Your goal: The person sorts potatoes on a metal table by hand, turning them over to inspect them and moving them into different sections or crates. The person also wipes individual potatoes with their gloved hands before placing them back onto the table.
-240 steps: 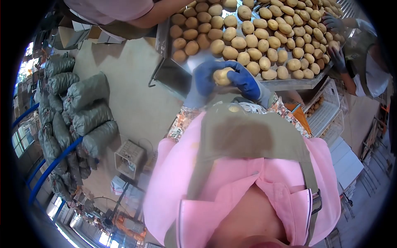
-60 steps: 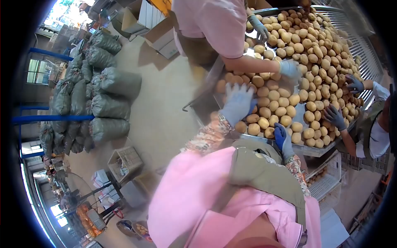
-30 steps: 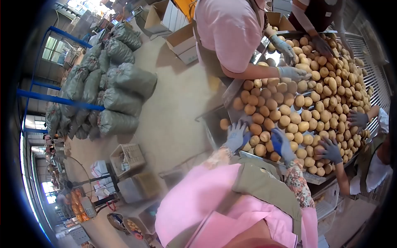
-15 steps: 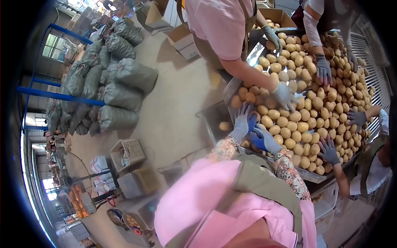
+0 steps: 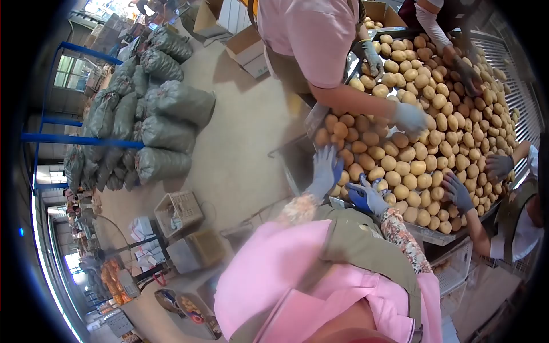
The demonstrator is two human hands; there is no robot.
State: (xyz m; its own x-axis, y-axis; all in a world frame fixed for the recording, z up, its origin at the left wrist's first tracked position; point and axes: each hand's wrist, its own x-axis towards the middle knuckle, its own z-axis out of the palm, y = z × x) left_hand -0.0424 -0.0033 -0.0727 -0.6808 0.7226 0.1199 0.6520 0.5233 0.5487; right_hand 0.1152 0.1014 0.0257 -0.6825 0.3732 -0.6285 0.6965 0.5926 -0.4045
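A wide heap of potatoes [image 5: 418,167] covers a metal sorting table [image 5: 426,233]. My left hand [image 5: 325,171], in a grey-blue glove, lies at the table's left edge with its fingers stretched out beside the nearest potatoes. Close by, my right hand [image 5: 369,197], in a grey glove with blue on the palm side, rests at the near edge of the heap. Its fingers are apart and slightly bent, touching or nearly touching potatoes; nothing is visibly gripped. Browner potatoes [image 5: 343,130] lie just beyond my left hand.
Across the table a co-worker's gloved hand [image 5: 410,118] sweeps over the potatoes, blurred. Another person's gloved hands [image 5: 458,193] work on the right, and a darker glove [image 5: 469,77] at the far side. Full green sacks [image 5: 171,132], a crate [image 5: 178,212] and cardboard boxes [image 5: 247,51] stand left.
My hands have moved apart, the left one shifting left with its fingers flatter. The co-worker's sweeping hand has gone right and slightly up. More brown potatoes sit near the left edge.
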